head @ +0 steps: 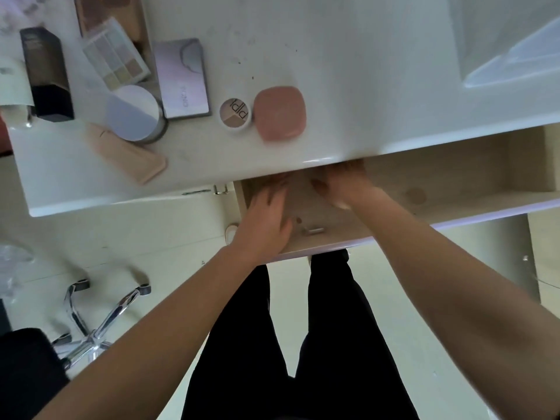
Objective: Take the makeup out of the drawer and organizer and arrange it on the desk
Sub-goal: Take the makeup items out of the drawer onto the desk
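1 silvery item [315, 230] in drawer [454, 177], beside left grip [266, 221] (untouched)

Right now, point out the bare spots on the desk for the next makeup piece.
The desk is bare from the pink compact rightward to the clear organizer, and behind the compact too. Left of the round compact it is crowded: lilac palette, jar, eyeshadow palette, black box.

Pale glossy floor [142, 234] under a chrome chair base [91, 339].
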`<control>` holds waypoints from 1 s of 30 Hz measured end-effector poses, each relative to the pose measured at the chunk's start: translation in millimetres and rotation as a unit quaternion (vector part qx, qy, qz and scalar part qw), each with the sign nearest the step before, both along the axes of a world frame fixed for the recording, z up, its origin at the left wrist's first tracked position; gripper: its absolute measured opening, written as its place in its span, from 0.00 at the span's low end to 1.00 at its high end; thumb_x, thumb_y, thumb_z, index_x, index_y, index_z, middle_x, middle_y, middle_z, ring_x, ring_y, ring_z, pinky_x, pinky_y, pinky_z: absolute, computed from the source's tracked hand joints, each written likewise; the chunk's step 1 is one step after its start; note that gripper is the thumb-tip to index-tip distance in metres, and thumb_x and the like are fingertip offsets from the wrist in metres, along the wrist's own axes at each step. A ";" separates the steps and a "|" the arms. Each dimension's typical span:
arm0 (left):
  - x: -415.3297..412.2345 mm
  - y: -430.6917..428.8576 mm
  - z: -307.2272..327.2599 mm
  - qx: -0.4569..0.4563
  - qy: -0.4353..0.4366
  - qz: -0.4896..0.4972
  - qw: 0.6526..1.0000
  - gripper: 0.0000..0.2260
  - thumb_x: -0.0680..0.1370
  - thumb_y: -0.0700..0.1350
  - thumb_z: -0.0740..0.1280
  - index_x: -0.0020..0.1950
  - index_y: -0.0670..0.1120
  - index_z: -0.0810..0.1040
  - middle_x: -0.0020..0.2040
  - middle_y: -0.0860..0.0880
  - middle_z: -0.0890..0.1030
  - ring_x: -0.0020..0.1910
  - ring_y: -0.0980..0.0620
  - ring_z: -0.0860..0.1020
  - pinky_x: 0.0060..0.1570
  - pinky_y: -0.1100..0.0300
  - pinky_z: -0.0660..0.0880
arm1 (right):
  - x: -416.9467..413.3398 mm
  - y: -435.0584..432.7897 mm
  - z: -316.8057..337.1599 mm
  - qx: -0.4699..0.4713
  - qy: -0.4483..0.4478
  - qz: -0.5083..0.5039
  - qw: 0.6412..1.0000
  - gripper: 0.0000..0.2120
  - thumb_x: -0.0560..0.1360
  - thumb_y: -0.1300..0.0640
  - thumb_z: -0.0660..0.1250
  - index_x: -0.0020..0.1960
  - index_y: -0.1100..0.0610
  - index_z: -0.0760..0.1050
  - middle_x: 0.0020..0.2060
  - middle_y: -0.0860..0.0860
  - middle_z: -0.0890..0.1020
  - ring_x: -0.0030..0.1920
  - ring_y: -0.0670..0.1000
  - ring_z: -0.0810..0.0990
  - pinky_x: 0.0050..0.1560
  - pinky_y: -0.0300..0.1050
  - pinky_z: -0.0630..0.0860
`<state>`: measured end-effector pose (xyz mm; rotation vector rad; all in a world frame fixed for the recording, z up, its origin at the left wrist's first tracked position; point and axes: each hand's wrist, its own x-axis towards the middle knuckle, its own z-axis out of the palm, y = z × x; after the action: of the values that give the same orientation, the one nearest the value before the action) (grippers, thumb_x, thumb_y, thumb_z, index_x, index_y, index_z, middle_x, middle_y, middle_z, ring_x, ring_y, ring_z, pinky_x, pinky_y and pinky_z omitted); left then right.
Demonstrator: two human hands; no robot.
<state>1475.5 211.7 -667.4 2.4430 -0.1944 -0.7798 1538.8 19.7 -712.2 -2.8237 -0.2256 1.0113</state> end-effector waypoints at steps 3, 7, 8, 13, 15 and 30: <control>24.6 -14.3 -18.0 0.069 0.014 0.029 0.997 0.28 0.76 0.42 0.64 0.76 0.46 0.62 0.70 0.38 0.67 0.67 0.36 0.65 0.67 0.44 0.66 | 14.0 -0.2 -16.8 0.031 -0.008 -0.009 0.999 0.22 0.82 0.46 0.56 0.73 0.53 0.68 0.70 0.57 0.73 0.68 0.62 0.70 0.68 0.53 0.67; 56.4 -29.3 -53.8 0.158 0.004 0.006 0.987 0.20 0.81 0.54 0.59 0.71 0.47 0.70 0.70 0.39 0.70 0.69 0.38 0.67 0.68 0.47 0.66 | 1.2 -12.0 -25.2 0.008 -0.047 0.021 0.999 0.22 0.82 0.53 0.57 0.75 0.55 0.65 0.72 0.59 0.70 0.70 0.64 0.67 0.69 0.57 0.65; 62.9 -31.8 -62.0 0.141 0.006 0.015 0.990 0.23 0.82 0.56 0.58 0.73 0.47 0.67 0.73 0.40 0.68 0.72 0.39 0.65 0.72 0.48 0.62 | -6.4 -16.7 -23.7 0.010 -0.056 0.027 0.998 0.23 0.82 0.54 0.57 0.76 0.54 0.63 0.72 0.59 0.69 0.70 0.66 0.67 0.68 0.59 0.65; 72.9 -38.2 -92.2 0.116 0.018 0.035 0.992 0.29 0.81 0.62 0.56 0.78 0.47 0.60 0.77 0.43 0.63 0.76 0.41 0.59 0.76 0.49 0.52 | -44.0 -41.4 -16.1 0.009 -0.001 0.035 0.999 0.29 0.80 0.53 0.61 0.79 0.47 0.56 0.78 0.60 0.55 0.78 0.66 0.49 0.67 0.63 0.65; 66.6 -39.8 -89.2 0.144 0.006 0.017 0.989 0.27 0.82 0.60 0.54 0.76 0.46 0.63 0.75 0.41 0.65 0.74 0.39 0.62 0.74 0.47 0.56 | -41.9 -43.9 -15.5 -0.005 0.014 0.018 1.000 0.32 0.79 0.48 0.64 0.79 0.50 0.56 0.77 0.63 0.55 0.77 0.68 0.50 0.71 0.64 0.60; 64.2 -35.8 -76.6 0.182 -0.011 -0.016 0.983 0.23 0.83 0.59 0.53 0.62 0.45 0.76 0.68 0.42 0.74 0.70 0.40 0.68 0.70 0.47 0.61 | 6.2 -11.9 -23.4 0.086 -0.016 -0.066 0.994 0.21 0.83 0.49 0.57 0.73 0.56 0.66 0.67 0.56 0.73 0.68 0.59 0.70 0.72 0.57 0.63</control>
<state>1539.7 175.9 -744.0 2.7993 -0.1058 -0.8657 1545.0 7.8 -735.6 -2.6608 -0.1216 0.8739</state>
